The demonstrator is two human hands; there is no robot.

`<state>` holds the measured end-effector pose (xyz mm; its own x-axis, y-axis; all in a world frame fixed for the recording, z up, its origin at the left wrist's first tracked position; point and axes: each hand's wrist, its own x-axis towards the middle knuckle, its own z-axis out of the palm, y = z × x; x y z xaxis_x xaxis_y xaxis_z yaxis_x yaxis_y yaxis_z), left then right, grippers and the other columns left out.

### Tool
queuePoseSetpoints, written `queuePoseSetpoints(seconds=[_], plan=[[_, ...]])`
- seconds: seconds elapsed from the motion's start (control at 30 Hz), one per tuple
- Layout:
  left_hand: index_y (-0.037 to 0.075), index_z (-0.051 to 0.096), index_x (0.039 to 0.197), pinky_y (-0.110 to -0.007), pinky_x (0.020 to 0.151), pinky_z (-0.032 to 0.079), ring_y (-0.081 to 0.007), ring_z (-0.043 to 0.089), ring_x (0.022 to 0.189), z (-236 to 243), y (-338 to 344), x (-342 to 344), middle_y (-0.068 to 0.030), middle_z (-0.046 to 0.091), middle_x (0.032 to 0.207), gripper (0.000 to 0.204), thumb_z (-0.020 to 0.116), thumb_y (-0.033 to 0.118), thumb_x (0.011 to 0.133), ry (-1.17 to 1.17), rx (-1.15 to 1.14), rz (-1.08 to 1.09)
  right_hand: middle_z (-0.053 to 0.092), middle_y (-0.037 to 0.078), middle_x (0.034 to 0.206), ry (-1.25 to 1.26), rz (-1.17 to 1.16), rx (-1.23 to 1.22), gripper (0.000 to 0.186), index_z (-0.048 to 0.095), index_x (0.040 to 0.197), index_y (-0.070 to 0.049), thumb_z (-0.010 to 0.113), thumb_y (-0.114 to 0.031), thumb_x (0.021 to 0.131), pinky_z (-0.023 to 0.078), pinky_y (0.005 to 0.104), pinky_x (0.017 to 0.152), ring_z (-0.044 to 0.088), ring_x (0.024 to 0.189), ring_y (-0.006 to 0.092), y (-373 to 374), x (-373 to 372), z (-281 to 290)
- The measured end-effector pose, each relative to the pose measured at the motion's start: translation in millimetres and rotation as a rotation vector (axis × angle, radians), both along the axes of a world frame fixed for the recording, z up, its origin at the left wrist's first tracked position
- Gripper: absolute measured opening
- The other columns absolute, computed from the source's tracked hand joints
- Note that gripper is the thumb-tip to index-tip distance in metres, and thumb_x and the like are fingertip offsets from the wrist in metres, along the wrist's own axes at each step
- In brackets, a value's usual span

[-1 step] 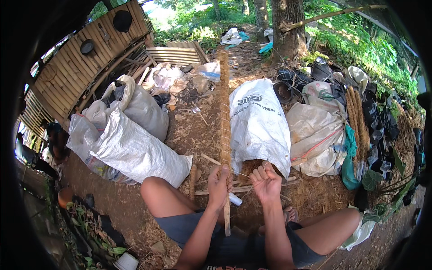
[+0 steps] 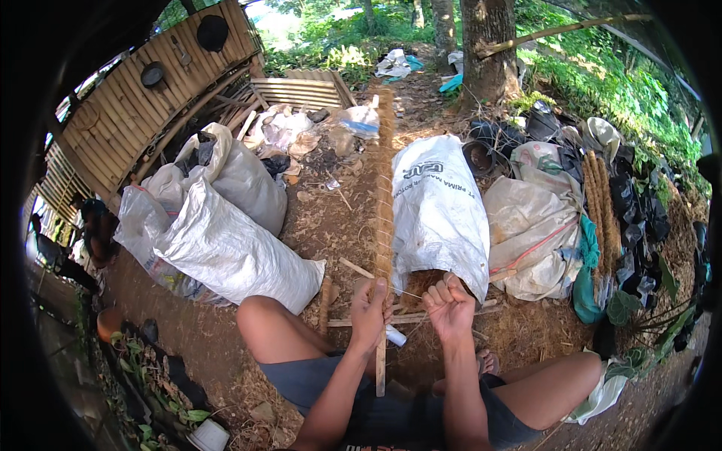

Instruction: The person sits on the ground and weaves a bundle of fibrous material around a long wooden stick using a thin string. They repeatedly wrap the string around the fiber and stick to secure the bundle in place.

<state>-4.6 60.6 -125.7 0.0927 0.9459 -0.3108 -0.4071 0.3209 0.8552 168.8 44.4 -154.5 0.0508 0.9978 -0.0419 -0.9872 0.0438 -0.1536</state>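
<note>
My left hand [image 2: 370, 312] is closed around the lower part of a long pole wrapped in brown fibre [image 2: 384, 188], which stands up away from me. Below the hand, the pole's bare wooden end [image 2: 380, 370] sticks out between my legs. A thin pale string [image 2: 407, 292] runs taut from the pole to my right hand [image 2: 450, 307], whose fingers are pinched shut on it. Turns of string spiral up the fibre. Just beyond my hands lies a white sack [image 2: 440, 214] with its mouth toward me and brown fibre inside. A white roll [image 2: 395, 335] rests on the ground between my forearms.
Stuffed white sacks [image 2: 237, 244] lie at the left. A dirty pale sack [image 2: 530, 225] and several fibre-wrapped poles [image 2: 600, 207] are at the right. Thin sticks [image 2: 410, 319] lie before me. A bamboo wall [image 2: 128, 113] with hanging pans and a tree trunk [image 2: 489, 52] stand farther off.
The whole view has shifted slightly, and the pole's far end appears a little more to the right. Both hands keep the same hold on the pole and string.
</note>
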Motion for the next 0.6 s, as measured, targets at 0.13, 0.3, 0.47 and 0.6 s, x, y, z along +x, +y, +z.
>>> queuePoseSetpoints(seconds=[0.13,0.3,0.47,0.6], plan=[[0.01,0.058,0.099,-0.02,0.047,0.032,-0.0043,0.042,0.054,4,-7,-2,0.0027,0.049,0.07,0.028,0.061,0.037,0.105,-0.069,-0.028,-0.088,0.028,-0.005,0.063,0.01,0.027,0.004,0.017,0.047,0.084,-0.011,0.062,-0.007,0.079,0.028,0.0303,0.058,0.027,0.058,0.0113,4,9,-10],[0.009,0.057,0.105,-0.02,0.046,0.029,-0.002,0.039,0.054,7,-1,-11,0.0061,0.045,0.07,0.029,0.057,0.038,0.107,-0.014,0.069,-0.09,0.026,-0.004,0.066,0.036,0.06,0.034,0.014,0.044,0.089,-0.009,0.054,-0.001,0.084,0.026,0.0287,0.057,0.024,0.059,0.0105,17,-4,-20],[-0.001,0.062,0.109,-0.029,0.059,0.043,-0.0123,0.053,0.066,5,2,-28,-0.0036,0.055,0.075,0.034,0.059,0.032,0.106,0.536,0.41,0.113,0.03,-0.001,0.067,0.096,0.121,0.025,0.01,0.048,0.094,-0.006,0.052,0.0,0.087,0.034,0.0294,0.063,0.03,0.06,0.0131,25,-22,-28],[-0.006,0.06,0.108,-0.036,0.07,0.045,-0.0206,0.054,0.074,6,1,-34,-0.0123,0.056,0.078,0.031,0.061,0.025,0.105,0.663,0.403,0.126,0.047,0.004,0.072,-0.157,0.092,-0.122,0.005,0.054,0.098,-0.004,0.056,-0.008,0.096,0.045,0.0328,0.074,0.046,0.067,0.0167,22,-29,-30]])
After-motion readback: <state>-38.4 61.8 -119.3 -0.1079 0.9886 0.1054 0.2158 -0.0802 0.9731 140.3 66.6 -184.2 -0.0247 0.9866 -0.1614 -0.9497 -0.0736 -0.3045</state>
